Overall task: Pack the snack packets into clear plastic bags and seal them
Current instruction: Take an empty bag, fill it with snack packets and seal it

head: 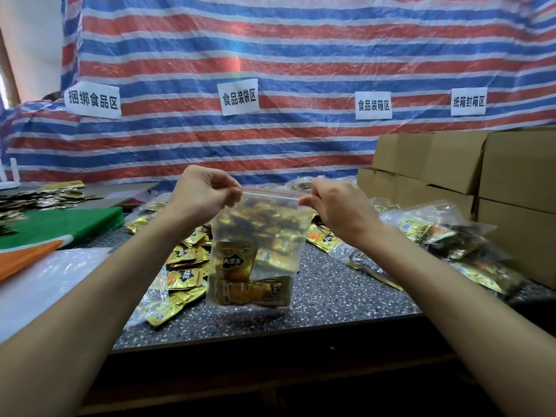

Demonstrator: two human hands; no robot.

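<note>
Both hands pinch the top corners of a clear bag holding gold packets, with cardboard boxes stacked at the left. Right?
Not quite: the head view shows the cardboard boxes stacked at the right, not the left. The rest holds: the left hand and right hand pinch the top corners of the clear bag holding gold packets.

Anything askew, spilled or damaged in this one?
Nothing stands out. The left hand and right hand pinch the bag at its top corners; it hangs straight, packets inside. Other loose packets lie heaped on the table, none over its edge.
</note>
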